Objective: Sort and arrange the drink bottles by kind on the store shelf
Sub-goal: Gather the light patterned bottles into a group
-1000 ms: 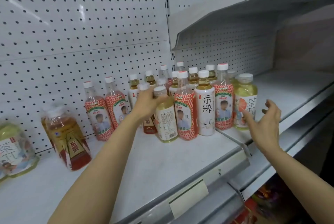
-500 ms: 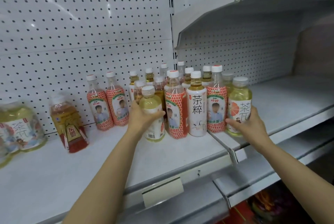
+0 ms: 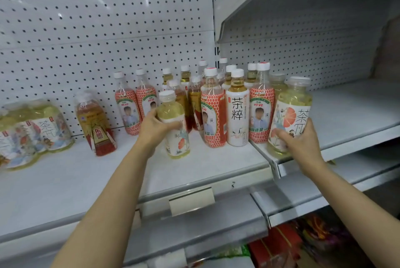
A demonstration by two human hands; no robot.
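At the far left of the shelf pale yellow tea bottles already stand grouped, with an amber tea bottle just beside them. The left hand grasps a matching pale yellow bottle, in front of the mixed cluster. That cluster, red honeycomb-label bottles among a white-label tea bottle and golden ones, looks unsorted. The right hand grasps a second pale yellow bottle at the cluster's right edge, tilted. Sorting seems barely begun; most bottles remain to be grouped
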